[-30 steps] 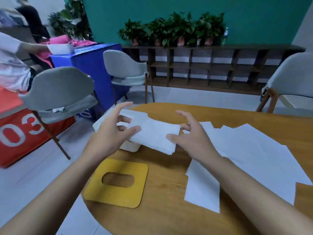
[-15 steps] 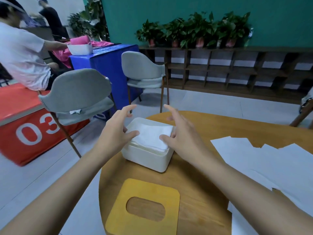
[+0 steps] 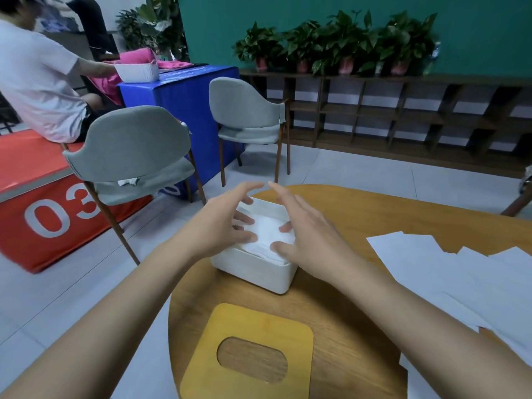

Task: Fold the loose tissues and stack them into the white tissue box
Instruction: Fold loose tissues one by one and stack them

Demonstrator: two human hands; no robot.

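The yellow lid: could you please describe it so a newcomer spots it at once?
Start at the round wooden table. On its near edge, just before the white tissue box, lies the yellow lid. Its neighbours are white; it alone is yellow, with an oval hole.

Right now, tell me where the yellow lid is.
In the head view, the yellow lid lies flat on the wooden table at bottom centre, just nearer the camera than the white tissue box, left of the loose tissues.

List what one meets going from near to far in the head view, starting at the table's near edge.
yellow lid → white tissue box → grey chair → potted plants
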